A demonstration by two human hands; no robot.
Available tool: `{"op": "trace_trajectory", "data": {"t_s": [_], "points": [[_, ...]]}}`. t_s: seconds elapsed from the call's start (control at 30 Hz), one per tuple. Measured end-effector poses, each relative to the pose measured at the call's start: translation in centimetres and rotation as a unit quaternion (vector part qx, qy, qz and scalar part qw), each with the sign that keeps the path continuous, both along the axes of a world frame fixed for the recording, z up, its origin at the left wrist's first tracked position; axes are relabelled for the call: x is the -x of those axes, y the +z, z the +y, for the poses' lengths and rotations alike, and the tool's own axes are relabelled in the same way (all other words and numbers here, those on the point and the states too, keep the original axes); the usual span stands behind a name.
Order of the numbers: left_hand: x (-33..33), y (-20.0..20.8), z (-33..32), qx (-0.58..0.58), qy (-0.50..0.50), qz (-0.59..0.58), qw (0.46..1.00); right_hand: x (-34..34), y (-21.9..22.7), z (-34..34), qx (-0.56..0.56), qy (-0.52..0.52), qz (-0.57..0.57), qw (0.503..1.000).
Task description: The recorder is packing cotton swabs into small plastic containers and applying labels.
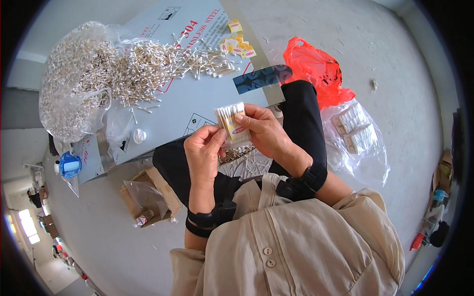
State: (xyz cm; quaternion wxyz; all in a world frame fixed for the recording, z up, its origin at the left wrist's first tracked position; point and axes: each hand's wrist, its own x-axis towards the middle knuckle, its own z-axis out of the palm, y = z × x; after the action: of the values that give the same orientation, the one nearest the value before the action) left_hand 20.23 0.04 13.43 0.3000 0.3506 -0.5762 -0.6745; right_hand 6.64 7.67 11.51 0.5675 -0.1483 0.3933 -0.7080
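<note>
Fingers and thumb of the left hand (203, 142) pinch the lower left edge and the right hand (269, 130) clasps the other side, thumb across the front, of a clear, yellow-labelled packet of white-tipped cotton swabs (227, 120) held above a person's lap.
</note>
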Motion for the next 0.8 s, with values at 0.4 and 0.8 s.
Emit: {"op": "trace_trajectory", "data": {"t_s": [0.4, 0.8], "points": [[-0.1, 0.4, -0.4, 0.001, 0.008, -0.050, 0.999, 1.4, 2.0, 1.2, -0.070, 0.170, 0.082, 0.979], [0.8, 0.7, -1.9, 0.091, -0.030, -0.069, 0.993, 1.2, 0.8, 1.2, -0.095, 0.139, 0.240, 0.956]]}}
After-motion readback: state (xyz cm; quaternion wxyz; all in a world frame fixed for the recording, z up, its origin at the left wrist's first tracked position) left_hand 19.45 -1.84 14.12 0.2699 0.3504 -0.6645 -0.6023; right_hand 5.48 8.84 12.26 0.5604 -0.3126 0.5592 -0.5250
